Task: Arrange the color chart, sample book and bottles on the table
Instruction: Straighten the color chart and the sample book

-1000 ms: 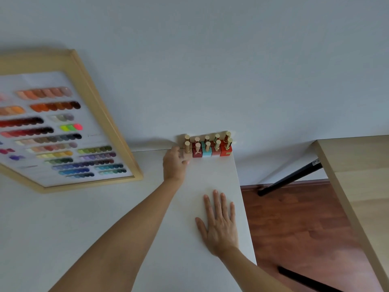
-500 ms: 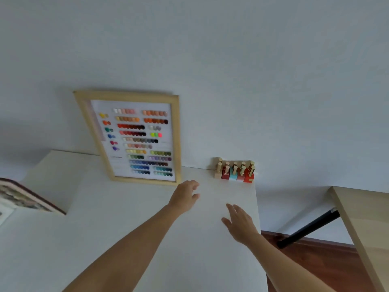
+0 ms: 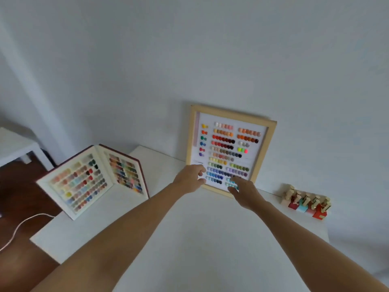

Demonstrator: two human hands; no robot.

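Here, both hands, left hand (image 3: 190,179) and right hand (image 3: 244,189), are reaching with loosely spread, empty fingers toward the framed color chart (image 3: 229,150), which is leaning against the wall at the worktop (image 3: 189,239) rear, apparently to reposition it.

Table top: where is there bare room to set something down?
The white table is bare in front, between the sample book and the bottles. Another bare strip lies between the color chart and the bottles. It is crowded at the chart's lower edge, where the left hand and right hand reach.
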